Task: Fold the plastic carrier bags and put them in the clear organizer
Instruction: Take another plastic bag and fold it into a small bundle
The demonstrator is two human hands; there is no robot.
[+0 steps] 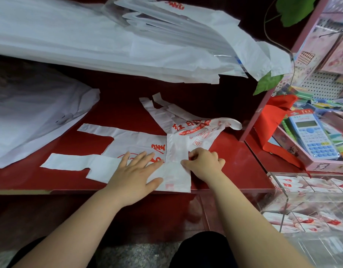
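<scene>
Head cam: left hand (135, 171) lies flat with fingers spread, pressing on the white carrier bag (128, 140), whose handles trail off to that hand's left. Right hand (204, 161) pinches the bag's folded strip right beside it. The clear organizer (286, 198) sits off to the right hand's right.

- A glossy dark red surface (116, 113) fills the middle of the view.
- A pale pink upright shelf post (252, 122) rises from its right end, leaning in the wide-angle view.
- Two green leaves on a thin stem: one (268, 83) against the post, a larger one (296, 8) at the top right corner.
- A bright red piece of fabric (275, 113) is bunched just right of the post.
- A blue-and-white scientific calculator (312, 138) rests in its packaging on a pink illustrated box (294, 149).
- A white perforated pegboard (319, 84) stands behind, among colourful stationery.
- Grey speckled floor (135, 256) shows at the bottom.
</scene>
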